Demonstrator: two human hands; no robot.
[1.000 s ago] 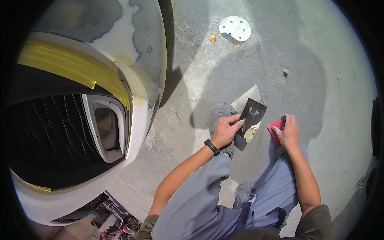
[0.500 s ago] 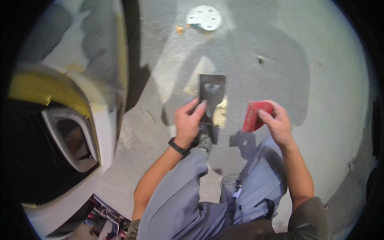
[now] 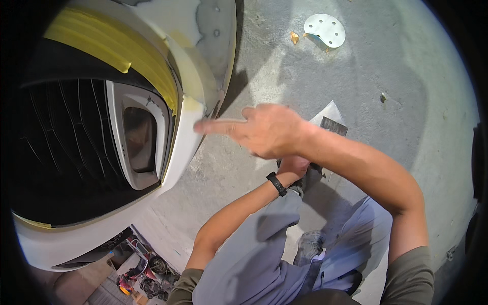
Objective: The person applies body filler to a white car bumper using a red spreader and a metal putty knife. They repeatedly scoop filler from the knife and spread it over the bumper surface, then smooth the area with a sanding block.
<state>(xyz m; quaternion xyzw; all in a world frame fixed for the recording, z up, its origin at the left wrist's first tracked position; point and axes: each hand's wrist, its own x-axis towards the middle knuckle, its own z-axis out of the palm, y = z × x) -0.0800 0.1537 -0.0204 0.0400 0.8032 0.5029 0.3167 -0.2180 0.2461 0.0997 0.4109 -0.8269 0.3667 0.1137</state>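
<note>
My right hand reaches across to the left, its index finger extended to the edge of a white car bumper. The fingertip appears to touch it just below a cream filler patch. The other fingers are curled in, and whatever they may hold is hidden. Beneath it, my left hand is closed on a dark rectangular board; my right hand and forearm cover most of both. The red spreader is out of sight.
Yellow masking tape borders the black grille, beside a grey-framed lamp opening. A white perforated sanding disc and a pale sheet lie on the concrete floor. Assorted parts sit at lower left.
My right hand has swung left across my left hand to the bumper edge, and the red spreader has gone from sight. The view has shifted left, showing more of the car.
</note>
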